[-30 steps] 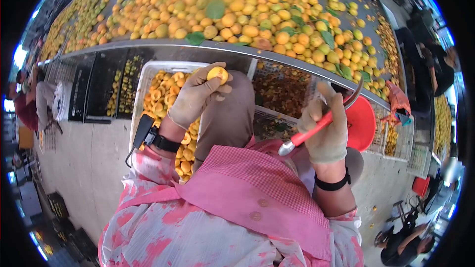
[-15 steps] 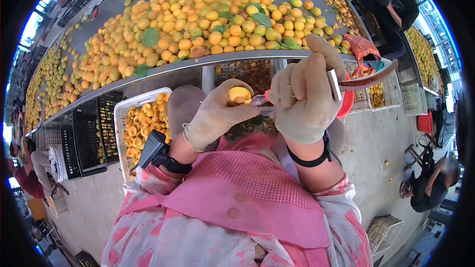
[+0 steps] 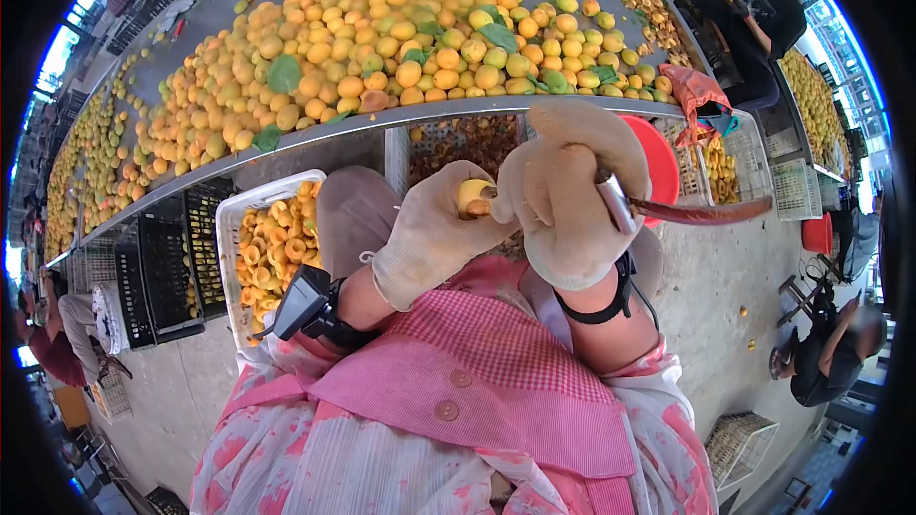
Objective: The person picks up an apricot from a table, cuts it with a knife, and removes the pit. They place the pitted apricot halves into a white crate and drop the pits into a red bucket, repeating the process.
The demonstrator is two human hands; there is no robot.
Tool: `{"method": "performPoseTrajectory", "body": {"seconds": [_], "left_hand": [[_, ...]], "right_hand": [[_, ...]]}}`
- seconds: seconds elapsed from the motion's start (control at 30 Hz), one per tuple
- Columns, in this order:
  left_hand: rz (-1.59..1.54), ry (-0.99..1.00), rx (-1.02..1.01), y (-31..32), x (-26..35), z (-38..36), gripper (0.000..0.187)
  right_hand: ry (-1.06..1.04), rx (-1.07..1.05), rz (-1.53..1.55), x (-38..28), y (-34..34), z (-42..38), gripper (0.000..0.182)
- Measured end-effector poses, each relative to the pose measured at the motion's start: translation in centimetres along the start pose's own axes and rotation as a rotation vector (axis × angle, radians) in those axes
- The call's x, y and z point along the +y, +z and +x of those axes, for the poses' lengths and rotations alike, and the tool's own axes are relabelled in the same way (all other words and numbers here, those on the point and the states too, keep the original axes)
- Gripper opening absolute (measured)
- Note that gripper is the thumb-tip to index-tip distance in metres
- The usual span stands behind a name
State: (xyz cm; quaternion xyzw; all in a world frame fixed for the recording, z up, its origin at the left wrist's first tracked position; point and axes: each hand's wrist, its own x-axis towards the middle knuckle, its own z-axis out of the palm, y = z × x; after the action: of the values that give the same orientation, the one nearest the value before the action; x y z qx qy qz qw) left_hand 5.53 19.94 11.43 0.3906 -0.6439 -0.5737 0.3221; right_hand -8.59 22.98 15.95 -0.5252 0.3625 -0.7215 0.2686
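Observation:
My left hand (image 3: 429,229), in a pale work glove, grips an apricot (image 3: 471,196) between thumb and fingers. A brown pit (image 3: 486,194) shows at the cut side of the fruit. My gloved right hand (image 3: 568,215) is closed round a small knife, with its fingers right against the apricot. A metal collar (image 3: 614,202) and a long curved brown tail (image 3: 701,214) stick out behind the fist. The knife's blade is hidden by my fingers.
Apricots and leaves cover a metal table (image 3: 401,116) ahead. A white crate (image 3: 226,229) of apricot halves stands left, a red bucket (image 3: 663,167) right. Another crate (image 3: 420,148) sits below the table edge. Co-workers sit at the right (image 3: 825,353) and far left.
My right hand has shifted left and turned, closing up to the apricot. The blade and red part that showed between the hands are now covered. My left hand has tilted slightly.

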Motion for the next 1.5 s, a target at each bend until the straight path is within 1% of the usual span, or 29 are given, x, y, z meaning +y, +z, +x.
{"method": "performPoseTrajectory", "body": {"seconds": [0.13, 0.2, 0.33, 0.4, 0.43, 0.5, 0.57, 0.63, 0.67, 0.73, 0.77, 0.83, 0.9, 0.93, 0.97, 1.0, 1.03, 1.07, 1.13, 1.17, 1.2, 1.27, 1.33, 1.37, 1.43, 1.47, 1.5], "left_hand": [[0.016, -0.006, -0.033, 0.0, -0.4, -0.2, 0.037], [0.165, 0.035, -0.030, 0.0, -0.8, -0.3, 0.037], [0.076, 0.080, -0.068, -0.2, -0.8, -0.3, 0.040], [-0.042, 0.057, -0.118, -0.1, -1.2, -0.2, 0.040], [-0.043, 0.057, -0.117, -0.1, -1.1, -0.3, 0.040], [0.072, -0.080, -0.155, -0.1, -0.8, -0.7, 0.038], [0.100, -0.083, -0.173, -0.3, -0.5, -0.8, 0.037], [0.131, -0.081, -0.195, -0.3, -0.7, -0.4, 0.035], [0.146, 0.027, -0.176, -0.1, -1.4, -0.2, 0.035], [0.163, 0.134, -0.162, 0.4, -3.7, 0.6, 0.035], [-0.013, 0.103, -0.177, 0.8, -5.3, 1.3, 0.036], [-0.184, 0.076, -0.195, 0.7, -4.7, 2.5, 0.037], [0.055, 0.027, -0.233, 0.1, -3.2, 3.6, 0.040], [0.042, 0.011, -0.247, 0.3, -3.4, 4.2, 0.041], [0.036, 0.017, -0.249, 0.5, -3.1, 4.5, 0.041], [-0.027, -0.019, -0.237, 0.6, -2.4, 4.7, 0.040], [-0.088, -0.057, -0.226, 0.8, -1.8, 4.9, 0.039], [-0.091, -0.055, -0.230, 0.8, -1.3, 5.1, 0.039], [-0.225, -0.278, -0.274, 0.8, -0.6, 5.5, 0.038], [-0.231, -0.276, -0.276, 1.0, -0.7, 5.7, 0.038], [-0.233, -0.259, -0.263, 1.3, -0.8, 5.8, 0.038], [-0.239, -0.244, -0.249, 1.7, -0.7, 6.0, 0.038], [-0.218, -0.315, -0.272, 1.7, -0.1, 6.1, 0.037], [-0.218, -0.317, -0.268, 2.0, -0.5, 6.2, 0.037], [-0.108, -0.081, -0.192, 2.8, -1.5, 6.3, 0.034], [-0.107, -0.084, -0.192, 3.0, -1.6, 6.3, 0.034], [-0.088, -0.046, -0.170, 3.2, -1.6, 6.3, 0.033]], "right_hand": [[0.081, -0.128, -0.093, -0.2, 0.1, 0.3, 0.024], [0.100, -0.181, -0.113, -0.2, 0.1, 0.2, 0.023], [0.130, -0.263, -0.139, -0.2, 0.3, 0.1, 0.021], [0.144, -0.271, -0.141, 0.0, 0.2, 0.2, 0.020], [0.151, -0.272, -0.142, 0.2, 0.2, 0.2, 0.020], [0.169, -0.263, -0.129, 0.5, 0.1, 0.3, 0.019], [0.175, -0.279, -0.119, 0.4, 0.1, 0.3, 0.019], [0.172, -0.357, -0.117, 0.1, 0.3, 0.5, 0.018], [0.172, -0.395, -0.116, -0.1, 0.3, 0.5, 0.018], [0.171, -0.467, -0.113, -0.2, 0.2, 0.5, 0.018], [0.170, -0.462, -0.114, 0.2, 0.1, 0.7, 0.018], [0.056, -0.262, -0.142, 2.2, -0.5, 1.0, 0.021], [0.016, -0.122, -0.195, 2.9, -1.6, 1.2, 0.019], [-0.001, -0.052, -0.223, 2.9, -1.9, 1.6, 0.018], [0.177, 0.055, 0.322, 2.6, -2.1, 1.6, 0.017], [0.174, 0.054, 0.315, 2.6, -2.1, 1.6, 0.017], [0.105, 0.071, 0.240, 2.7, -2.3, 1.7, 0.022], [0.039, 0.088, 0.166, 2.8, -2.4, 1.7, 0.028], [0.005, 0.109, 0.150, 3.0, -2.5, 1.7, 0.028], [-0.026, 0.130, 0.138, 3.0, -2.6, 1.8, 0.028], [0.000, 0.207, 0.289, 3.0, -2.6, 1.8, 0.017], [0.003, 0.204, 0.283, 3.4, -2.9, 1.8, 0.017], [0.016, 0.228, 0.272, 3.7, -3.1, 1.7, 0.017], [0.020, 0.227, 0.275, 3.8, -3.2, 1.8, 0.017], [-0.011, 0.179, 0.302, 3.9, -3.3, 2.0, 0.015], [-0.009, 0.181, 0.304, 4.0, -3.5, 1.9, 0.015], [-0.021, 0.181, 0.288, 4.0, -3.7, 1.9, 0.015]]}}
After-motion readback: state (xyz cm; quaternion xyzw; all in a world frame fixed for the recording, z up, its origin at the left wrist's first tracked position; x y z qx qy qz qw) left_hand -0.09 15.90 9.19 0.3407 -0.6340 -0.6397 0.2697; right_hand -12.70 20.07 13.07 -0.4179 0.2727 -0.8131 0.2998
